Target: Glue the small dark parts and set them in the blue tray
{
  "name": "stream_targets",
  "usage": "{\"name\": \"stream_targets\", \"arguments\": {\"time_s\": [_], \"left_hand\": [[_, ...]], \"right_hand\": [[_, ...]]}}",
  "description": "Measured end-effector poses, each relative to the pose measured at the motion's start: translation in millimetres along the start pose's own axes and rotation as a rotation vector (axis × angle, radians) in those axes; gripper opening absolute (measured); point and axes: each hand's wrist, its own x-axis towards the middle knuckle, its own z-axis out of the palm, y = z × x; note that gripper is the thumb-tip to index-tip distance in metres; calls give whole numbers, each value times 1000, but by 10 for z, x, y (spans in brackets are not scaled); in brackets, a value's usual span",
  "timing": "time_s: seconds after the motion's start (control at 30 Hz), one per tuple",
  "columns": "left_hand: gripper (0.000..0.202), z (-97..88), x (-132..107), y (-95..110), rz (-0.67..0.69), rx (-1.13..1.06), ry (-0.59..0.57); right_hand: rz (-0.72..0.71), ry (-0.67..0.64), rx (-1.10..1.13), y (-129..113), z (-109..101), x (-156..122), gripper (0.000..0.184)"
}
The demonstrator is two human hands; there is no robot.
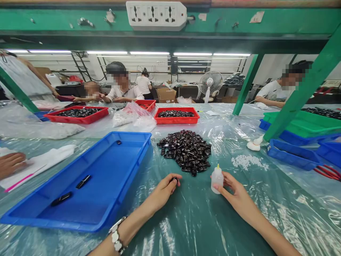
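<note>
Between the thumb and fingers of my left hand (165, 188) is a small black plastic piece (174, 179), mostly hidden by the fingers. My right hand (236, 190) is wrapped round a translucent squeeze bottle (217, 180) with a yellow tip, upright at the table surface. Just beyond both hands lies a heap of shiny black plastic pieces (188, 149). Left of my left hand stands a large blue tray (106, 209), with two long black pieces (84, 181) and one small black piece (118, 142) in it. Small white bits (249, 161) are scattered beyond my right hand.
Red trays (177, 120) of black pieces stand farther back beside plastic bags (134, 117). A green post (301, 85) slants down at the right near blue bins (293, 154). Another person's hand (12, 164) rests at the left edge near a pink pen-like tool (20, 182).
</note>
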Motion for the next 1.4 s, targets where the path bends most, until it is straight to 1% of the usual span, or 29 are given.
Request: {"name": "stream_targets", "arguments": {"time_s": [0.1, 0.23, 0.33, 0.43, 0.5, 0.57, 0.67, 0.77, 0.93, 1.07, 1.17, 1.27, 1.33, 1.4], "left_hand": [[37, 16, -46, 39, 68, 49, -7], [26, 45, -121, 135, 196, 223, 79], [24, 61, -140, 156, 215, 288, 113], [23, 58, -104, 116, 174, 300, 76], [24, 29, -66, 88, 141, 351, 36], [22, -21, -36, 79, 113, 456, 28], [16, -93, -23, 104, 81, 635, 48], [19, -107, -46, 150, 70, 741, 12], [21, -69, -93, 228, 60, 764, -99], [31, -47, -74, 252, 59, 796, -148], [37, -13, -32, 259, 29, 831, -152], [40, 7, -7, 296, -34, 870, -114], [41, -26, -17, 335, -84, 889, -85], [43, -106, -45, 366, -130, 891, -77]], "right_hand": [[13, -32, 1, -11, 4, 0, 55], [49, -66, -4, -36, 6, -3, 58], [64, -86, -6, -55, -1, -20, 61], [72, -100, -8, -51, -7, -37, 63], [70, -106, -9, -40, -5, -41, 63], [62, -109, -13, -28, 1, -35, 62], [45, -108, -20, -19, 7, -20, 59], [33, -111, -26, -23, -5, -16, 56], [38, -122, -47, -60, -45, -39, 56], [40, -127, -61, -115, -52, -44, 52], [50, -132, -83, -153, -57, -53, 52], [65, -144, -104, -177, -71, -70, 56], [70, -146, -109, -182, -80, -76, 58], [76, -146, -109, -177, -87, -77, 58]]}}
